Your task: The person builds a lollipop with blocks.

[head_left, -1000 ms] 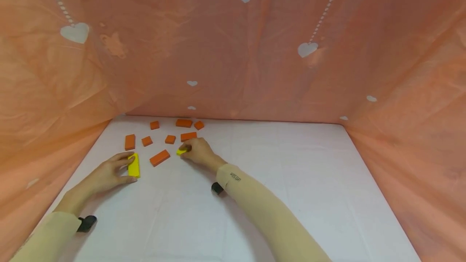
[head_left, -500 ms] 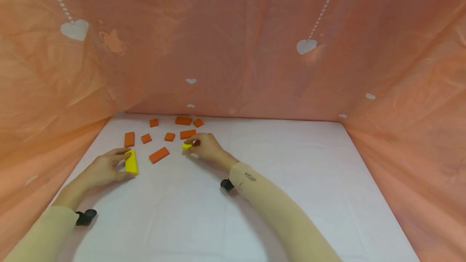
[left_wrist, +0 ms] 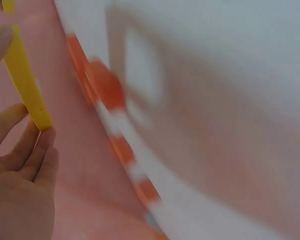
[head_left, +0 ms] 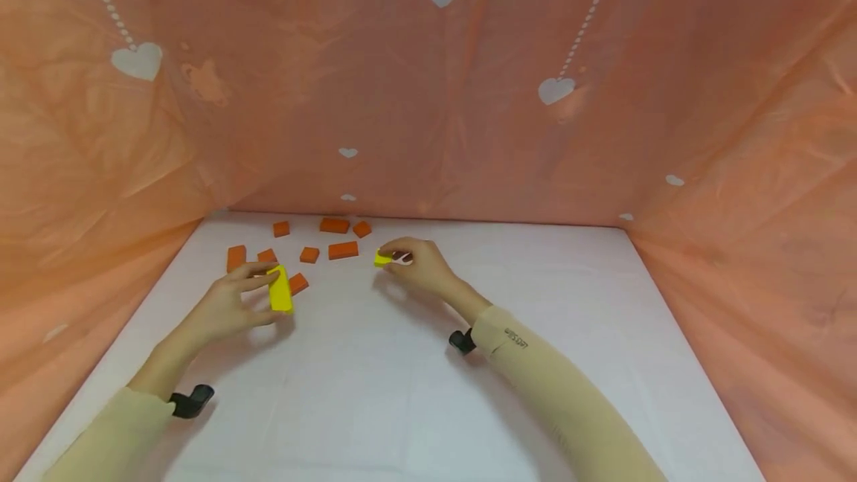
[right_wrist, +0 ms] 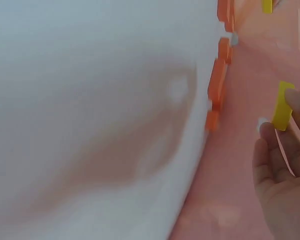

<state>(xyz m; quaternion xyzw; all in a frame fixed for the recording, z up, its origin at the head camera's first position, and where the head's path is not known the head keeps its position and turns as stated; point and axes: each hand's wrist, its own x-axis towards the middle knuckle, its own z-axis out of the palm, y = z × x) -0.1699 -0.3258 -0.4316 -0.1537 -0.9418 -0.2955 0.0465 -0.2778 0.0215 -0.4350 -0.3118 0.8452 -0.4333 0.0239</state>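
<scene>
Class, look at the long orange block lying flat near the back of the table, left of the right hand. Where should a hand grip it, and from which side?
Probably best from above: pinch the long orange block across its two long edges, near the middle. It lies flat on the white table, so only its thin sides offer a hold, and a mid-length grip should keep it level. Both hands already hold yellow blocks, so one would need freeing.

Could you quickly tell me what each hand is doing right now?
Left hand: holds the long yellow block.
Right hand: pinches the small yellow block.

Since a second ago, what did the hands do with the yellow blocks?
Both hands lifted their blocks and carried them rightward: the left hand holds the long yellow block, the right hand pinches the small yellow block. The orange blocks stayed put.
</scene>
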